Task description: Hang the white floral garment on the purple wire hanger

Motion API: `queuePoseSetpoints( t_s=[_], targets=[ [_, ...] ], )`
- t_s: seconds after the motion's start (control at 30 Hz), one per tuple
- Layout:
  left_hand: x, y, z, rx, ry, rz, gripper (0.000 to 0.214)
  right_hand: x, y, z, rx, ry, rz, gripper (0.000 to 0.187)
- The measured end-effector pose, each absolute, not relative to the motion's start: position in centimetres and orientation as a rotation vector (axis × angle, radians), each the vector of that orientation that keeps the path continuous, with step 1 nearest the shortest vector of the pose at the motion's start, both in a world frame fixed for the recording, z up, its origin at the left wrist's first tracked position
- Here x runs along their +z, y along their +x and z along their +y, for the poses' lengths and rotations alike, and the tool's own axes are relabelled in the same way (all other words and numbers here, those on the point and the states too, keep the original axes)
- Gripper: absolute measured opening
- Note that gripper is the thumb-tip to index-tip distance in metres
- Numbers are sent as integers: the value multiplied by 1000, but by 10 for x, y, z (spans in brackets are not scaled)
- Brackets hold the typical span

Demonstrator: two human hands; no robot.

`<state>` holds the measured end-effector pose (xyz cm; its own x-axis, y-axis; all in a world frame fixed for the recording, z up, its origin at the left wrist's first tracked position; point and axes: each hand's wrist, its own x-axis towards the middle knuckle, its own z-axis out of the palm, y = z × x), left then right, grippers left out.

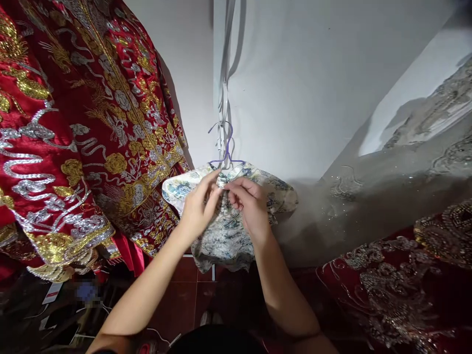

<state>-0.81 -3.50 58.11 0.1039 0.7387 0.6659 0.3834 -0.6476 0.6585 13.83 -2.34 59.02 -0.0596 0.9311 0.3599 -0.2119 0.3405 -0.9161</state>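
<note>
A white blouse with a blue and green floral print (221, 241) hangs on a purple wire hanger (229, 147) against the wall. Both of my hands are at its upper front, just below the collar. My left hand (201, 199) has thumb and fingers closed on the front edge of the blouse. Close beside it, my right hand (249, 199) pinches the same edge, its other fingers curled in. Any button or fastener between the fingertips is too small to make out. The sleeves spread out to either side.
Red garments with gold and silver embroidery (121, 128) hang close on the left. At right are a sheer sequined garment (346, 196) and a dark red beaded one (391, 285). White straps (225, 59) run down the wall above the hanger. Reddish floor tiles (182, 295) lie below.
</note>
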Motion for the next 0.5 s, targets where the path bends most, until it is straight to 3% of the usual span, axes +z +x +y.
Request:
queuePoseSetpoints(
  t_s=[0.13,0.23,0.4,0.5],
  targets=[
    [620,-12,-11,1361,2425,1085,24,584,134,-7,903,-773,-1288,20],
    [618,-20,-7,1538,2369,1139,20,560,133,1,861,-869,-1316,24],
    [580,-86,2,2221,1478,1252,17,511,142,-16,1048,-960,-1329,28],
    [541,-122,10,2150,765,1078,25,494,146,-30,1196,-946,-1288,26]
  ],
)
